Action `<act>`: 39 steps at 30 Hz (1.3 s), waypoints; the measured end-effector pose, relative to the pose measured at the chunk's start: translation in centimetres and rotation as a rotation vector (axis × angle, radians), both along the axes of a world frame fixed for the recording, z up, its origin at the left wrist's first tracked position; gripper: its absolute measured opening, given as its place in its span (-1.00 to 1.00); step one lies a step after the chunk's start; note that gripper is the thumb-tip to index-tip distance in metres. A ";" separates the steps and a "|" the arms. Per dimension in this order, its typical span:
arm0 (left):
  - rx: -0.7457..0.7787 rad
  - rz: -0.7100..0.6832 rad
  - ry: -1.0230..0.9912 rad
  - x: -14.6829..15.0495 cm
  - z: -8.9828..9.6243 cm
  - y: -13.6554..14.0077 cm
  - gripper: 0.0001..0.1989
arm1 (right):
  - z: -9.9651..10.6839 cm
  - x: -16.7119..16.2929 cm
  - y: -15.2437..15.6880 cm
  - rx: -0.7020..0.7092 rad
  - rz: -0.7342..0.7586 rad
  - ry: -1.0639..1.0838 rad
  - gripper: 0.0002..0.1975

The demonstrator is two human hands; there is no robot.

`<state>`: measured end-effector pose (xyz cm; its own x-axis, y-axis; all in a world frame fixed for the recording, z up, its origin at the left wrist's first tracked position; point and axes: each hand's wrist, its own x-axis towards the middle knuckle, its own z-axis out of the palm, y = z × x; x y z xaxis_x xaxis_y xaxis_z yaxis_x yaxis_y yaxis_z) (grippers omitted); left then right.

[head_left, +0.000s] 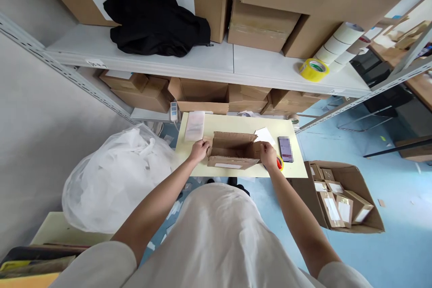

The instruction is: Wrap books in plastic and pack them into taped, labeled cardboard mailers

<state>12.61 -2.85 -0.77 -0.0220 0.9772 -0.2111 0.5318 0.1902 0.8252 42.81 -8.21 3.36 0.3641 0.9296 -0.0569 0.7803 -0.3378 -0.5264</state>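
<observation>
An open cardboard box (pixel 232 162) sits on the pale yellow table (pixel 222 121) in front of me, with a white label on its near side. My left hand (pixel 200 149) is closed on the box's left end flap. At the opposite end, my right hand (pixel 268 155) grips the right flap with its fingers closed. A roll of tape (pixel 280 163) lies partly hidden beside my right wrist. Farther right rests a phone (pixel 285 149) with its screen lit. White paper (pixel 265 135) lies behind the box, and a flat whitish packet (pixel 195 126) is at the table's back left.
A big clear bag of white packing material (pixel 118 180) stands left of the table. On the floor at right, a large carton (pixel 366 184) holds several small labelled boxes. Shelving (pixel 209 65) behind carries cartons, black clothing (pixel 158 24) and tape rolls (pixel 314 69).
</observation>
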 end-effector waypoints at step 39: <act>0.117 -0.448 0.361 1.5 -2.4 -1.0 0.30 | -8.2 -2.6 -1.3 0.089 0.257 0.088 0.30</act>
<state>14.15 -3.84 -3.13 0.3479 0.9243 -0.1570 0.7906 -0.1992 0.5790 40.21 -9.55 -4.86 0.1127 0.9936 0.0087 0.7846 -0.0836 -0.6143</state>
